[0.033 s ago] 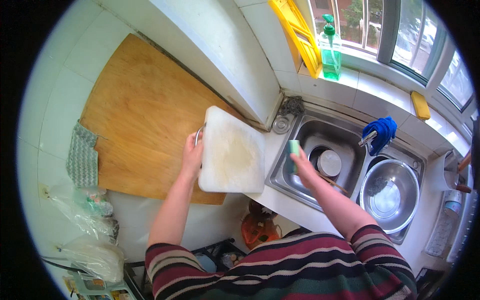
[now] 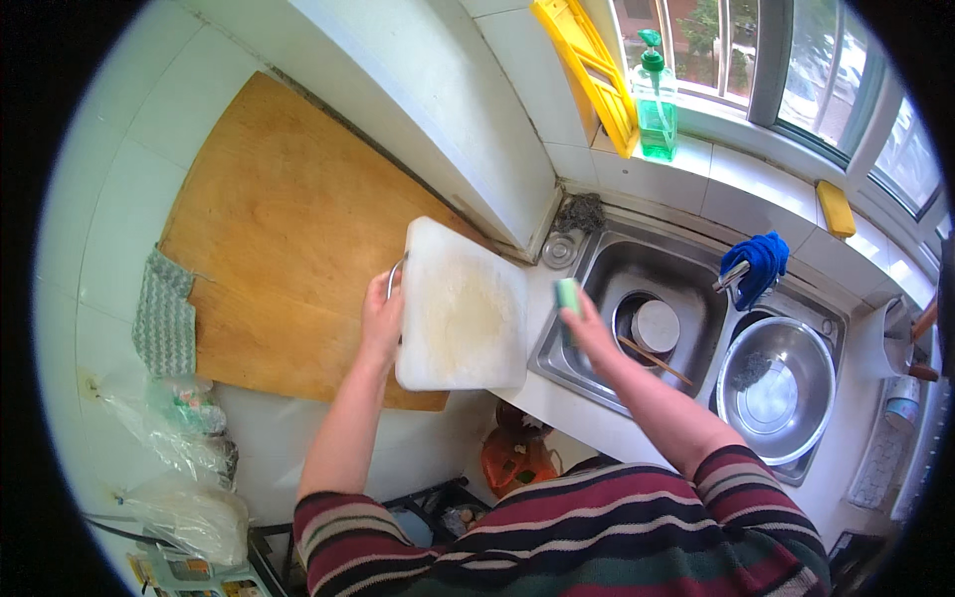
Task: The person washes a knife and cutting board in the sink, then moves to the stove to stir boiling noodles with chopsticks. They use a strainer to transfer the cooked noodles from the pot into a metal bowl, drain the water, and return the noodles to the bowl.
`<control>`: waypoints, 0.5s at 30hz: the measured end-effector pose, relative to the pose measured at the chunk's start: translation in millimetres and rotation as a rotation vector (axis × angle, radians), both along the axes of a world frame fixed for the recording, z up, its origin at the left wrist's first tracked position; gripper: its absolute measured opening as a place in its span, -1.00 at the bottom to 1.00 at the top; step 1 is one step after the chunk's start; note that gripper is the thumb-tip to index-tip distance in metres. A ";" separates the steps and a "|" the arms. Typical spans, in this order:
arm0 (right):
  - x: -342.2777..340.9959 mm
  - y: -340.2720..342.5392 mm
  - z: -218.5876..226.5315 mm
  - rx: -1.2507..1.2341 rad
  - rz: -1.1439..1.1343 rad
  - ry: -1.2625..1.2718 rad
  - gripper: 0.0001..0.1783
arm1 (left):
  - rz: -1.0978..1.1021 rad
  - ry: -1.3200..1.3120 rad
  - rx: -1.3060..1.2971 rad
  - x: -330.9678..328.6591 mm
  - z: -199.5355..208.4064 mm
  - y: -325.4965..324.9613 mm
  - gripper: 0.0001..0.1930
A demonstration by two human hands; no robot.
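A white cutting board [image 2: 463,308] with a yellowish stain in its middle is held up by my left hand [image 2: 381,313], whose fingers close round the metal handle at its left edge. My right hand [image 2: 589,333] grips a green sponge [image 2: 568,300] over the left rim of the sink, a short way right of the board and apart from it. Below that hand, the steel sink basin [image 2: 686,254] holds a pot with a round whitish thing [image 2: 656,325] in it and a wooden stick [image 2: 657,360] leaning across.
A large wooden board [image 2: 288,239] lies at the left. The second basin contains a steel bowl [image 2: 796,398] with a scouring pad inside. A blue cloth [image 2: 761,264] hangs over the faucet. On the sill stand a green soap bottle [image 2: 657,114] and a yellow sponge [image 2: 836,209].
My right hand has moved slightly left with the sponge, closer to the cutting board. The board has shifted only a little in my left hand.
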State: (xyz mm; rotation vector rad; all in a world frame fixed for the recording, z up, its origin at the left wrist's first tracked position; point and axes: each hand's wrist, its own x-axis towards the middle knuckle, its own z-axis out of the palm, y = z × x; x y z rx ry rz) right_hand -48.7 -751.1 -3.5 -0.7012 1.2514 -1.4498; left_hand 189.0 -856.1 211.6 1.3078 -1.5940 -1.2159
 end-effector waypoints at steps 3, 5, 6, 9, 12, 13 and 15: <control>64.6 3.9 75.9 -0.368 0.091 0.445 -0.35 | 0.110 0.150 0.008 -8.6 2.3 38.7 -0.66; 96.9 20.0 123.3 -0.642 0.152 0.806 -0.37 | 0.165 0.257 0.046 -12.1 -4.2 49.7 -0.63; 111.4 26.4 129.8 -0.789 0.160 0.796 -0.38 | 0.206 0.272 0.048 -7.2 -6.8 55.9 -0.62; 95.9 20.3 110.7 -0.752 0.091 0.910 -0.41 | 0.278 0.458 0.101 -7.9 -10.8 81.7 -0.61; 24.8 -6.5 28.3 -0.426 -0.109 1.071 -0.48 | 0.279 0.565 0.117 -27.6 -10.4 98.8 -0.60; -4.6 -19.0 -8.5 -0.163 -0.013 1.082 -0.54 | 0.262 0.559 0.092 -27.0 -20.7 96.7 -0.59; -43.1 -29.7 -68.9 0.255 -0.246 0.854 -0.65 | 0.235 0.584 0.096 -30.8 -27.8 93.2 -0.60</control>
